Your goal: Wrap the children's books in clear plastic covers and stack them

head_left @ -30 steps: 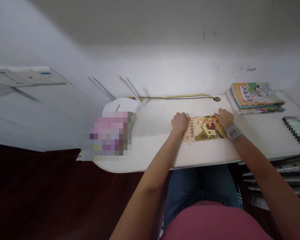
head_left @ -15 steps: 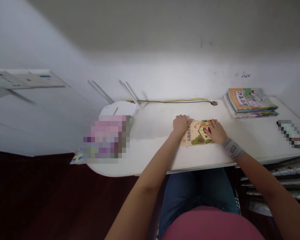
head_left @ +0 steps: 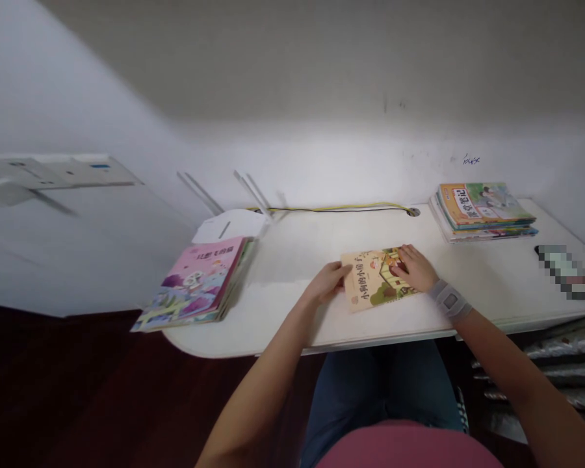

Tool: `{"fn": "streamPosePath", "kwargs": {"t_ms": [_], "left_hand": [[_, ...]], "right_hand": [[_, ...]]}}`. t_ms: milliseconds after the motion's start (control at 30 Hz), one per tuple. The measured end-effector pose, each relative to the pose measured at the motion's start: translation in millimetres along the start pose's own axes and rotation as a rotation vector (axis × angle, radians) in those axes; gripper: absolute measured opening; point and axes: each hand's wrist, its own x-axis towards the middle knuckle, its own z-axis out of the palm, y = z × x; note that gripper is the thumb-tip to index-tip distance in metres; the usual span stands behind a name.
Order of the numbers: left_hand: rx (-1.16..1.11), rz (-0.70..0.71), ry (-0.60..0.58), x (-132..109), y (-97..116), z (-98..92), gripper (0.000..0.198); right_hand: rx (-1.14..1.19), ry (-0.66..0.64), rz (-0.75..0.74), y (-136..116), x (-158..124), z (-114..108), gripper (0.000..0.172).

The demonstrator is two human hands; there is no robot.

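Observation:
A thin picture book (head_left: 370,289) with a cream, yellow and green cover lies slightly turned on the white desk in front of me. My left hand (head_left: 325,283) is closed on its left edge, the thumb over the cover and the other fingers partly hidden at the edge. On the right part of the cover rests my right hand (head_left: 418,269), fingers stretched out and spread. A grey band (head_left: 450,300) is around my right wrist.
Books in a pile (head_left: 202,276), pink cover on top, stand at the desk's left end beside a white router (head_left: 229,224). Another book stack (head_left: 487,211) is at the back right, near a pixelated dark-edged object (head_left: 570,273). Cables (head_left: 341,208) run along the wall.
My left hand has moved from the book's upper left corner down to its left edge. The book has turned a little and its left side shows more. The view has shifted slightly.

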Motion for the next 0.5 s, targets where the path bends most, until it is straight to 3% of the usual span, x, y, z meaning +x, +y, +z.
{"fn": "streamPosePath", "kwargs": {"t_ms": [100,200,333,500], "left_hand": [[-0.259,-0.031,-0.045,-12,6,-2.0,0.032],[-0.374,0.073,0.000,-5,33,-3.3,0.038],[-0.402,0.268,0.055,31,88,12.1,0.037],[-0.358,0.327,0.078,90,153,48.4,0.023]], "right_hand": [[0.350,0.122,0.061,11,4,1,0.048],[0.547,0.305,0.256,30,9,-1,0.040],[0.571,0.443,0.415,57,13,-6,0.043],[0.617,0.494,0.435,63,13,-8,0.038]]}}
